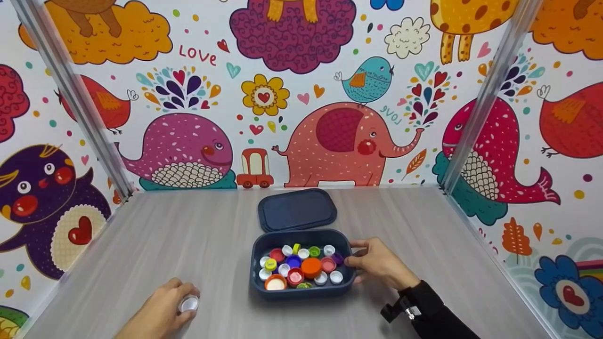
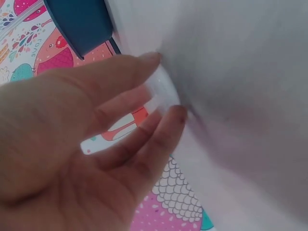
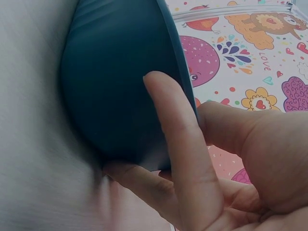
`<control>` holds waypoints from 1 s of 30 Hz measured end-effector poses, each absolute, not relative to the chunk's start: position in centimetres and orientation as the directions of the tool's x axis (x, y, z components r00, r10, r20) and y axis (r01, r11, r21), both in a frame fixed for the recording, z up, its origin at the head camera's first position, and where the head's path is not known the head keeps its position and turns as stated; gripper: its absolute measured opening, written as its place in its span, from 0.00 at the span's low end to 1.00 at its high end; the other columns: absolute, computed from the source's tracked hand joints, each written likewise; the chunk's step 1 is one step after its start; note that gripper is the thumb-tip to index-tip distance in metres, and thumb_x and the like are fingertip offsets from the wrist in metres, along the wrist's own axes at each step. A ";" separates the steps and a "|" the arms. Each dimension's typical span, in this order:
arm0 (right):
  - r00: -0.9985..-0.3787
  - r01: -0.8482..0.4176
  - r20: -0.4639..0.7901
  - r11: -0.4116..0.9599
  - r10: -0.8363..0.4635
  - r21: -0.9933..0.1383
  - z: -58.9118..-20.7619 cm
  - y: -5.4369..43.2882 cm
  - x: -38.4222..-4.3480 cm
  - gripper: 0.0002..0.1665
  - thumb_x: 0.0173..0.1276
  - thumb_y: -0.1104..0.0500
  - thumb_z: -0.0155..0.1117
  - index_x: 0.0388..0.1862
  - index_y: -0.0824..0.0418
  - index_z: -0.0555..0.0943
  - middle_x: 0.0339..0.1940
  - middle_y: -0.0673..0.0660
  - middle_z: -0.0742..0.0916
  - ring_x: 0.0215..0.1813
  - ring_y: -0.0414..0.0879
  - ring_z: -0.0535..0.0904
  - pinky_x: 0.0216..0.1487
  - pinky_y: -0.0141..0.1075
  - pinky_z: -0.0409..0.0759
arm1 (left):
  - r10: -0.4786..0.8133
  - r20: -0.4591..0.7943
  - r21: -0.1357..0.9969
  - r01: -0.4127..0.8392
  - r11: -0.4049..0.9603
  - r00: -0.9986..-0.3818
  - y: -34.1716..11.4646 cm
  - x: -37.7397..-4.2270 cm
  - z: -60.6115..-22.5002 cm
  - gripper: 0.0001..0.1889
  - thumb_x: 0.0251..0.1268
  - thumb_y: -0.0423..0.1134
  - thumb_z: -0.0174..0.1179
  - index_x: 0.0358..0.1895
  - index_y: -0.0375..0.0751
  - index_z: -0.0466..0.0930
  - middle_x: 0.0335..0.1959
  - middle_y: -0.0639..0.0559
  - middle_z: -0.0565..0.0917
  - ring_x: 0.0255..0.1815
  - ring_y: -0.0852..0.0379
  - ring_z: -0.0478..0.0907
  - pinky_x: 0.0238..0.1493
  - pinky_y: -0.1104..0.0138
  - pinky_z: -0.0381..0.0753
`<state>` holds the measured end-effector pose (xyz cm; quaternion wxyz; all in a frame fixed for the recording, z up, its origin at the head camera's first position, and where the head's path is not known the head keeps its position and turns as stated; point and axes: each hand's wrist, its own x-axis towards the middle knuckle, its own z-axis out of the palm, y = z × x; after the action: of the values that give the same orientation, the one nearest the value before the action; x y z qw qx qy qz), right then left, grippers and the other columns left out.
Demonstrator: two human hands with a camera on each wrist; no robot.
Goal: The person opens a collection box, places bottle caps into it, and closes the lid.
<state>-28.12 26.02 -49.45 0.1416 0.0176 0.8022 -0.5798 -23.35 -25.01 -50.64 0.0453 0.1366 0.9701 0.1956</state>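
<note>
My left hand (image 1: 160,308) pinches a white bottle cap (image 1: 189,304) between thumb and fingers at the table surface, left of the box. In the left wrist view the white cap (image 2: 164,89) stands on edge between the fingertips. A dark blue plastic box (image 1: 306,295) sits in the middle with several caps in it: white, red, yellow, green, blue, purple and orange. My right hand (image 1: 381,263) grips the right side of this box, its thumb at the rim. The right wrist view shows its fingers (image 3: 180,130) against the outer wall of the box (image 3: 120,86).
Behind the box lies its dark blue lid (image 1: 297,209), flat on the grey wood-grain table (image 1: 207,235). Walls with printed cartoon animals (image 1: 339,141) close off the back and both sides, with metal posts (image 1: 490,94) at the corners.
</note>
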 end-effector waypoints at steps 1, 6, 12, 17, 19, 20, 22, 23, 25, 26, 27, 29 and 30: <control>-0.959 0.194 -0.250 0.335 -0.132 -0.922 -49.4 26.0 -28.1 0.45 0.76 0.66 0.79 0.87 0.75 0.72 0.61 0.69 0.94 0.36 0.48 0.95 0.31 0.39 0.95 | 0.269 -0.031 0.394 0.236 0.888 -0.963 -24.7 -23.4 -50.4 0.15 0.63 0.32 0.86 0.50 0.42 0.91 0.43 0.51 0.86 0.43 0.56 0.81 0.53 0.51 0.93; -0.960 0.200 -0.256 0.361 -0.114 -0.911 -49.4 26.0 -28.3 0.44 0.77 0.66 0.80 0.87 0.73 0.74 0.61 0.67 0.95 0.41 0.50 0.96 0.32 0.40 0.95 | 0.352 0.170 0.349 0.391 0.852 -0.920 -23.4 -23.8 -49.3 0.17 0.61 0.31 0.87 0.52 0.39 0.93 0.43 0.50 0.87 0.38 0.61 0.77 0.41 0.61 0.88; -0.960 0.188 -0.248 0.363 -0.127 -0.913 -49.4 26.0 -28.3 0.44 0.77 0.66 0.79 0.87 0.74 0.74 0.61 0.67 0.95 0.40 0.49 0.96 0.32 0.40 0.95 | 0.345 0.270 0.339 0.424 0.840 -0.899 -20.1 -24.5 -46.5 0.18 0.64 0.34 0.87 0.55 0.43 0.93 0.48 0.50 0.87 0.46 0.58 0.83 0.47 0.59 0.91; -0.963 0.181 -0.240 0.364 -0.123 -0.914 -49.3 26.0 -28.3 0.43 0.77 0.66 0.80 0.86 0.74 0.75 0.60 0.68 0.95 0.42 0.51 0.96 0.32 0.40 0.95 | 0.402 0.354 0.330 0.515 0.791 -0.844 -16.4 -25.8 -45.1 0.18 0.67 0.34 0.85 0.58 0.41 0.93 0.51 0.48 0.88 0.51 0.53 0.86 0.56 0.51 0.94; -0.963 0.181 -0.240 0.361 -0.124 -0.915 -49.3 25.9 -28.4 0.43 0.76 0.66 0.80 0.86 0.73 0.75 0.60 0.68 0.95 0.42 0.51 0.96 0.33 0.40 0.95 | 0.436 0.358 0.334 0.549 0.766 -0.826 -14.9 -26.6 -44.9 0.18 0.68 0.34 0.84 0.58 0.40 0.93 0.51 0.47 0.87 0.52 0.52 0.87 0.57 0.49 0.96; -0.963 0.182 -0.240 0.359 -0.126 -0.915 -49.3 25.9 -28.4 0.43 0.76 0.66 0.80 0.86 0.73 0.75 0.60 0.68 0.94 0.42 0.51 0.96 0.33 0.41 0.95 | 0.456 0.363 0.331 0.570 0.752 -0.812 -14.2 -27.1 -45.0 0.18 0.69 0.33 0.84 0.58 0.40 0.92 0.51 0.47 0.87 0.52 0.51 0.87 0.57 0.49 0.96; -0.963 0.174 -0.234 0.351 -0.136 -0.920 -49.4 25.9 -28.3 0.43 0.76 0.67 0.80 0.86 0.74 0.75 0.59 0.69 0.94 0.41 0.51 0.96 0.33 0.41 0.96 | 0.504 0.375 0.317 0.618 0.719 -0.778 -13.0 -28.1 -45.2 0.17 0.69 0.33 0.84 0.58 0.38 0.92 0.50 0.45 0.87 0.51 0.51 0.87 0.57 0.50 0.96; -0.963 0.167 -0.228 0.345 -0.144 -0.924 -49.4 26.0 -28.3 0.43 0.76 0.67 0.79 0.86 0.74 0.75 0.59 0.69 0.94 0.40 0.50 0.96 0.33 0.42 0.96 | 0.528 0.384 0.305 0.644 0.701 -0.757 -12.5 -28.6 -45.3 0.17 0.68 0.32 0.83 0.57 0.38 0.92 0.49 0.45 0.87 0.50 0.51 0.87 0.57 0.50 0.96; -0.963 0.157 -0.219 0.337 -0.155 -0.928 -49.4 26.0 -28.1 0.43 0.76 0.67 0.79 0.86 0.75 0.75 0.57 0.68 0.95 0.38 0.50 0.96 0.33 0.42 0.96 | 0.567 0.386 0.292 0.679 0.674 -0.728 -11.7 -29.5 -45.5 0.17 0.68 0.30 0.83 0.57 0.37 0.92 0.49 0.44 0.87 0.49 0.49 0.87 0.57 0.51 0.96; -0.963 0.154 -0.217 0.336 -0.159 -0.929 -49.4 26.0 -28.1 0.42 0.76 0.67 0.79 0.86 0.75 0.75 0.57 0.68 0.95 0.36 0.49 0.95 0.32 0.41 0.96 | 0.580 0.379 0.287 0.688 0.667 -0.721 -11.3 -29.9 -45.6 0.17 0.69 0.30 0.83 0.57 0.36 0.92 0.48 0.43 0.86 0.49 0.49 0.86 0.57 0.51 0.96; -0.963 0.149 -0.214 0.336 -0.162 -0.930 -49.4 26.0 -28.1 0.42 0.76 0.67 0.79 0.85 0.75 0.75 0.56 0.68 0.95 0.36 0.49 0.95 0.32 0.41 0.95 | 0.590 0.367 0.287 0.691 0.664 -0.719 -11.0 -30.3 -45.7 0.17 0.69 0.30 0.83 0.57 0.36 0.92 0.48 0.43 0.86 0.49 0.49 0.85 0.58 0.51 0.95; -0.962 0.153 -0.218 0.337 -0.162 -0.929 -49.4 26.0 -28.1 0.42 0.76 0.67 0.79 0.85 0.75 0.75 0.55 0.67 0.96 0.35 0.49 0.95 0.32 0.40 0.95 | 0.602 0.347 0.288 0.693 0.661 -0.719 -10.5 -30.9 -45.9 0.17 0.69 0.29 0.82 0.58 0.34 0.92 0.47 0.42 0.85 0.48 0.48 0.85 0.58 0.50 0.95; -0.962 0.158 -0.223 0.340 -0.159 -0.927 -49.3 26.0 -28.1 0.42 0.76 0.67 0.79 0.85 0.75 0.75 0.55 0.66 0.96 0.35 0.49 0.95 0.32 0.40 0.95 | 0.604 0.331 0.293 0.687 0.665 -0.725 -10.2 -31.2 -46.0 0.16 0.70 0.29 0.82 0.58 0.34 0.92 0.47 0.41 0.85 0.48 0.48 0.85 0.58 0.51 0.96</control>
<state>-28.11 26.03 -49.34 0.1381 -0.0003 0.8069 -0.5743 -31.19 -10.24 -46.03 -0.1030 0.3561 0.9065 0.2023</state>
